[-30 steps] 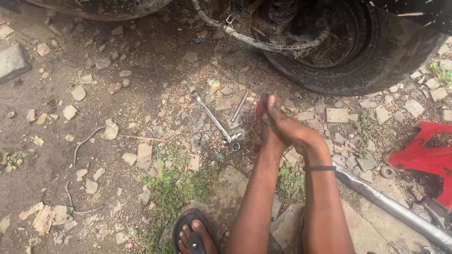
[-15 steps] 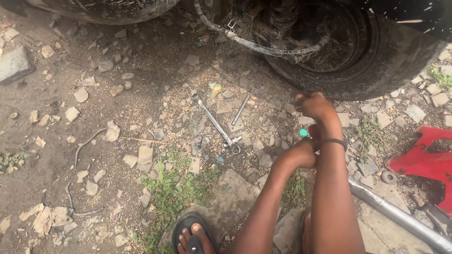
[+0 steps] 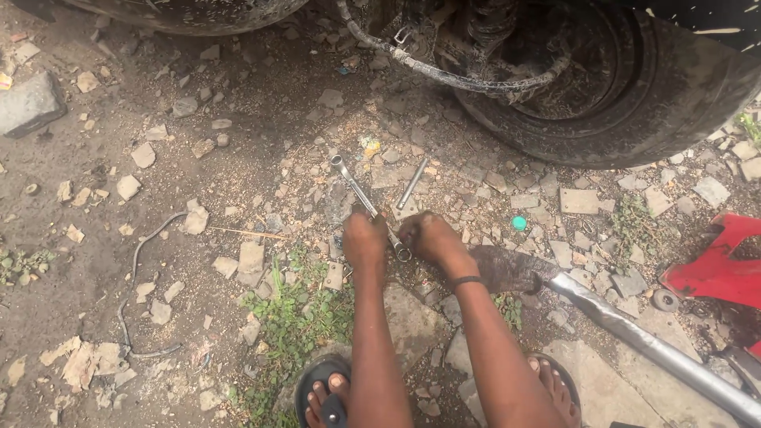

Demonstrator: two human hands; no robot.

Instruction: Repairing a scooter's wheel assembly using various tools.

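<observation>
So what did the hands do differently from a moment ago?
Both hands came back down to the ground. The left hand and right hand now rest on the lower end of the long wrench; I can't tell if they grip it. Earlier the right hand was raised toward the tyre. The wrench, short metal rod and tyre stayed put.

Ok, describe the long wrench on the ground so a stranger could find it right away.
Start at the big tyre at top right and look down-left to the two hands on the gravel. The wrench runs up-left from between them. It has ring ends, unlike the short plain rod lying beside it.
</observation>
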